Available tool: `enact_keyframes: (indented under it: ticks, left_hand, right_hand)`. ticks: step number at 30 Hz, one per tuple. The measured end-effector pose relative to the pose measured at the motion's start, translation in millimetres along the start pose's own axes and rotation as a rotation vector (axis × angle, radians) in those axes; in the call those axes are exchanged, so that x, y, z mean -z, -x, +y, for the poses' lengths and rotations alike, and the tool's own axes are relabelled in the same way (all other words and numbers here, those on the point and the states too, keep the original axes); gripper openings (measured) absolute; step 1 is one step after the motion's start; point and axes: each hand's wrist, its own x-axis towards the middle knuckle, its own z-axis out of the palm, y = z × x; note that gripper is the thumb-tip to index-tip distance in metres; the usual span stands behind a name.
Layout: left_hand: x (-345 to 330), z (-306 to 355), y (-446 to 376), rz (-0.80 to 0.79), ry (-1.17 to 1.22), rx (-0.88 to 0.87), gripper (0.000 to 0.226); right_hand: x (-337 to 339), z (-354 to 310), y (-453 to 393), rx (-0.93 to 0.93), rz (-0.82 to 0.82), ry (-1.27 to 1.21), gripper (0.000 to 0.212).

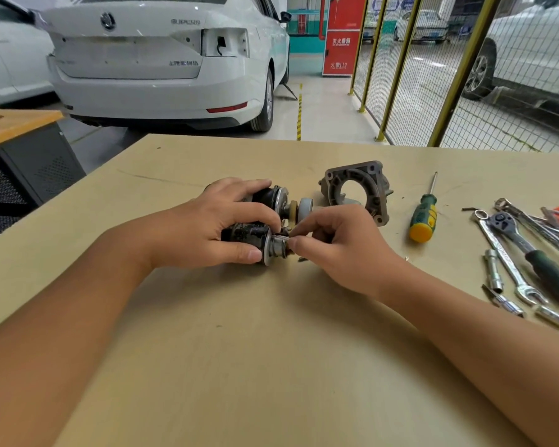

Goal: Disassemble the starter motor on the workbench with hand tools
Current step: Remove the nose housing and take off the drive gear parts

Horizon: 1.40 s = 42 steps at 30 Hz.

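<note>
Right hand (pixel 336 243) pinching small metal part, perhaps a plunger, at grimy black starter motor (pixel 255 221) mid-workbench (pixel 239 350); left hand (pixel 207 224) clamped round cylindrical body. Cast grey housing (pixel 357 191) just behind.

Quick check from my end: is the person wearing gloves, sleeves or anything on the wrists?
No. The left hand and right hand are bare, no gloves. Both forearms are uncovered as far as the frame shows, with no sleeves, watch, rings or bands visible.
</note>
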Motion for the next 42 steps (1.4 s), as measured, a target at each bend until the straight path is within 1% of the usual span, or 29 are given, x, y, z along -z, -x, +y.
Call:
enact_keyframes:
  ticks: [8, 13, 17, 19, 24, 37, 42]
  left_hand:
    - [-0.6, 6.5, -0.5, 0.003, 0.021, -0.010, 0.041]
    - [-1.0, 7.2, -0.5, 0.027, 0.046, -0.037, 0.042]
    - [-0.5, 7.8, -0.7, 0.027, 0.058, -0.025, 0.043]
    - [-0.3, 8.2, -0.9, 0.025, 0.060, -0.020, 0.043]
    - [1.1, 8.4, 0.1, 0.018, 0.071, -0.009, 0.044]
    - [1.0, 7.3, 0.1, 0.024, 0.075, -0.024, 0.044]
    - [0.2, 5.7, 0.3, 0.025, 0.074, -0.021, 0.048]
  right_hand:
    - [2.3, -1.3, 0.8, -0.013, -0.005, -0.051, 0.007]
    - [-0.4, -1.1, 3.6, 0.007, 0.047, -0.037, 0.016]
    - [-1.6, -1.6, 2.7, -0.004, 0.068, -0.036, 0.018]
    - [-1.7, -1.4, 2.1, -0.014, 0.069, -0.047, 0.017]
    - [-1.8, 0.0, 2.7, -0.064, 0.047, -0.110, 0.007]
    - [-3.5, -2.0, 4.6, -0.117, 0.063, -0.166, 0.004]
    - [-4.2, -2.3, 4.8, -0.131, 0.067, -0.181, 0.005]
